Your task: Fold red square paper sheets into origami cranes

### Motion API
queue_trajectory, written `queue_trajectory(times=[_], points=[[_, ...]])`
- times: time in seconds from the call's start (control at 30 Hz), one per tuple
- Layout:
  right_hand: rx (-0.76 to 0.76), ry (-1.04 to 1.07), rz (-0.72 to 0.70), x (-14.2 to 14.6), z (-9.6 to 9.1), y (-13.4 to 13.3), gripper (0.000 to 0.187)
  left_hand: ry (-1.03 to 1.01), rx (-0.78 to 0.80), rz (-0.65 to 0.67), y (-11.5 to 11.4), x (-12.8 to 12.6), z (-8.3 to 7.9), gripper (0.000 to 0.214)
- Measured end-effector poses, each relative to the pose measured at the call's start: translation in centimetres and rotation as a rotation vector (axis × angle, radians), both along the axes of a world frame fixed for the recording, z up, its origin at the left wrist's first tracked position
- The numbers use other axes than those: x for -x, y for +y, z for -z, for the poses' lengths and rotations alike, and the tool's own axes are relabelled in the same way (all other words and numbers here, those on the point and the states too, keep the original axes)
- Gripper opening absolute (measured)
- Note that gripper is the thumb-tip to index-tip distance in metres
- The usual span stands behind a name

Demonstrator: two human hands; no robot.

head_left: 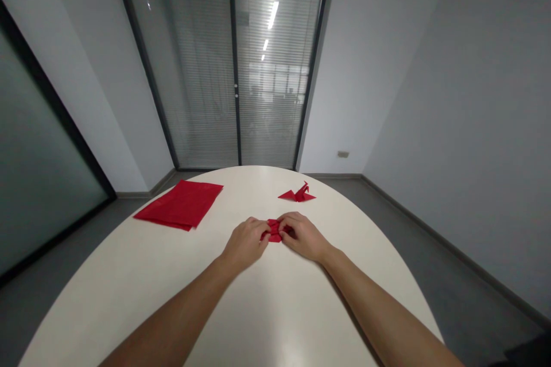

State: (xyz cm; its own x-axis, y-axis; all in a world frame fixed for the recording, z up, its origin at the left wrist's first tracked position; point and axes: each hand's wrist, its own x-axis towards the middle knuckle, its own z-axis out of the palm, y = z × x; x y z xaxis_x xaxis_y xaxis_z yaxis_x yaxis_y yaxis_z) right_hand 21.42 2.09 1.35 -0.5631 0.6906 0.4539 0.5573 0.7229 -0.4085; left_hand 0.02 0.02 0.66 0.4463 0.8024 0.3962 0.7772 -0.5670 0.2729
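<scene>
- The red folded paper (274, 230) lies between the two hands, low over the near-middle part of the round white bench (253, 315); whether it touches the surface is hard to tell.
- The left grip (246, 242) pinches the paper's left side with bent fingers and thumb, so that edge is partly covered.
- The right grip (303, 235) pinches the opposite side, its fingers curled over the right edge and its thumb close to the near part.
- The paper's middle shows in the narrow gap between both sets of fingertips, with creases across it; the exact fold is too small to make out.
- Beyond the right grip, well clear of the fingers, a red paper crane (298, 195) sits near the far edge.
- To the left, well apart from the left grip, red paper sheets (183, 205) lie flat, their edges slightly out of line; their visible face is plain red.
- Low on the back wall is a small plate (343, 154); any marking on it is too small to read.
</scene>
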Motion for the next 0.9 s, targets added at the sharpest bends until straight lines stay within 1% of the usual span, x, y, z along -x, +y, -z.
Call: queue_trajectory(times=[0.07,0.2,0.23,0.33,0.4,0.53,0.67,0.8,0.9], points=[[0.009,0.000,-0.010,0.01,0.00,-0.06,0.018,0.010,0.004,0.002,-0.01,-0.07,-0.14,0.018],[-0.003,-0.001,-0.017,0.05,0.01,-0.05,0.032,0.022,0.019,-0.012,-0.11,-0.17,-0.45,0.020],[-0.004,-0.005,-0.021,0.07,0.03,-0.02,0.033,0.023,0.022,-0.013,-0.17,-0.17,-0.51,0.021],[0.001,-0.023,-0.015,0.07,0.15,0.10,0.026,0.012,0.024,-0.003,-0.37,-0.11,-0.63,0.023],[0.000,-0.026,0.020,-0.01,0.28,0.20,0.024,-0.014,0.012,0.017,-0.47,-0.07,-0.63,0.025],[0.013,0.000,0.107,-0.31,0.55,0.47,0.022,-0.037,-0.010,0.048,-0.43,-0.04,-0.43,0.038],[0.057,0.048,0.159,-0.45,0.83,0.73,0.021,-0.026,0.004,0.035,-0.21,-0.05,-0.13,0.043],[0.078,0.065,0.135,-0.35,0.82,0.68,0.021,-0.010,0.029,0.010,-0.14,0.00,-0.10,0.047],[0.086,0.052,0.086,-0.23,0.33,0.23,0.023,0.002,0.041,-0.039,-0.07,0.03,-0.22,0.040]])
